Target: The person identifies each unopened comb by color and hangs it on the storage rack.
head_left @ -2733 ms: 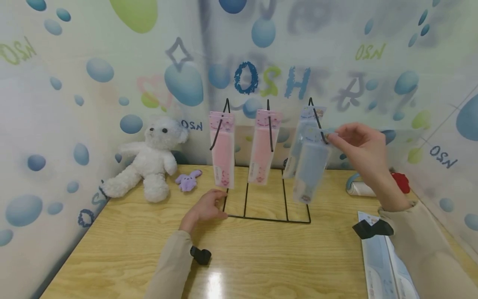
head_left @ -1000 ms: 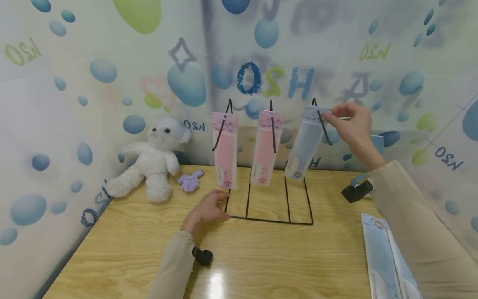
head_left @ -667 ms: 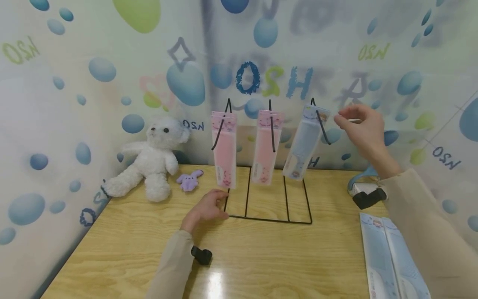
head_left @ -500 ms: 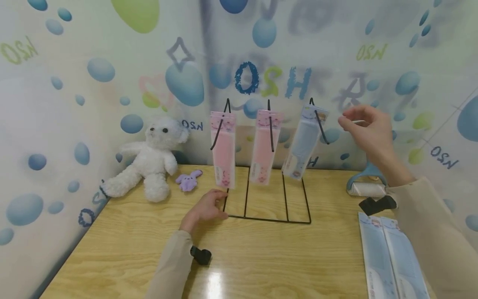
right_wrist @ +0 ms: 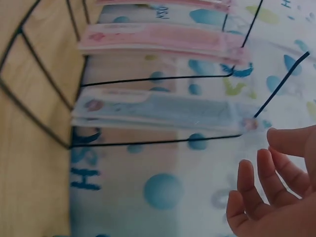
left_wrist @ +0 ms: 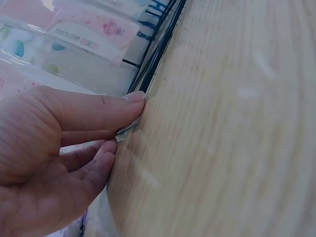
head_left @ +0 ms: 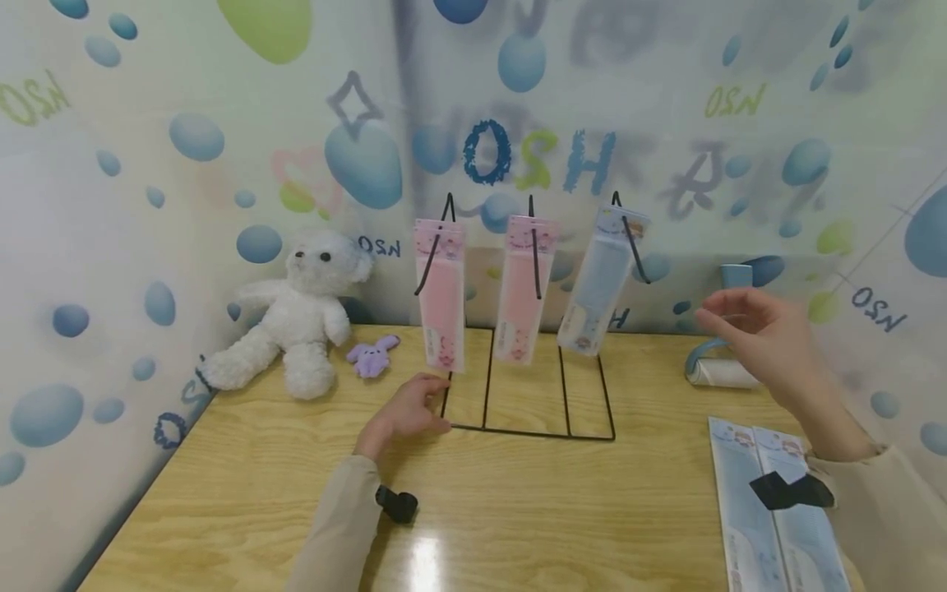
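A black wire display rack [head_left: 533, 433] stands on the wooden table. Packaged pink combs hang from its left hook [head_left: 441, 300] and middle hook; blue packaged combs [head_left: 601, 275], slightly tilted, hang on the right one. My left hand [head_left: 405, 407] pinches the front left corner of the rack's base; in the left wrist view the thumb [left_wrist: 106, 109] lies against the black bar. My right hand [head_left: 769, 345] is in the air right of the rack, fingers loosely bent, holding nothing. Below it, two blue packaged combs [head_left: 747, 501] lie side by side on the table.
A lint roller [head_left: 721, 372] with a blue handle lies behind the right hand, partly hidden. At the left sit a white teddy bear [head_left: 307, 316] and a small purple plush toy [head_left: 373, 357]. A printed curtain [head_left: 481, 66] closes off the back and sides.
The right hand hung a blue packaged comb onto the right hook, let go of it, and has drawn back right and down. The left hand stays on the rack's corner.
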Motion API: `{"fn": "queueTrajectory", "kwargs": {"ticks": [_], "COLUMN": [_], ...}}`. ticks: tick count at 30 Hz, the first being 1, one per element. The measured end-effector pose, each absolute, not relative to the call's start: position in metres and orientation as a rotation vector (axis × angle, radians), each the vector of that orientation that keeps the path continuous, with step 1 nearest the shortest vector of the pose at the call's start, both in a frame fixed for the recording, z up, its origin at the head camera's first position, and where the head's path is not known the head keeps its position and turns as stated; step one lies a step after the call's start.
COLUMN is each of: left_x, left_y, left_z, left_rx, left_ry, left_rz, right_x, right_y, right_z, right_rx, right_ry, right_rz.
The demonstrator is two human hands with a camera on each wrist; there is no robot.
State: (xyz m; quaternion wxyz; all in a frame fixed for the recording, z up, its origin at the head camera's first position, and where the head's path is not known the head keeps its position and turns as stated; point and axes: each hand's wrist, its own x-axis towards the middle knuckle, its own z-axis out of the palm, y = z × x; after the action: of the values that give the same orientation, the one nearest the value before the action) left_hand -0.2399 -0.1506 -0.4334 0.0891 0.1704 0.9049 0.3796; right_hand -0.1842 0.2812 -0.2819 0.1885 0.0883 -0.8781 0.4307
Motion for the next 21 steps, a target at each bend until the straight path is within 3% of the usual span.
{"fn": "queueTrajectory", "kwargs": {"ticks": [21], "left_x": [-0.24], "left_y": [-0.152], "left_z": [-0.434], "left_rx": [0.53], "left_ry": [2.707], "left_rz": [1.108], "right_x": [-0.179], "right_y": [0.364], "right_z": [-0.401], "right_rx": [0.073], "right_ry": [-2.955], "right_rz": [1.008]}}
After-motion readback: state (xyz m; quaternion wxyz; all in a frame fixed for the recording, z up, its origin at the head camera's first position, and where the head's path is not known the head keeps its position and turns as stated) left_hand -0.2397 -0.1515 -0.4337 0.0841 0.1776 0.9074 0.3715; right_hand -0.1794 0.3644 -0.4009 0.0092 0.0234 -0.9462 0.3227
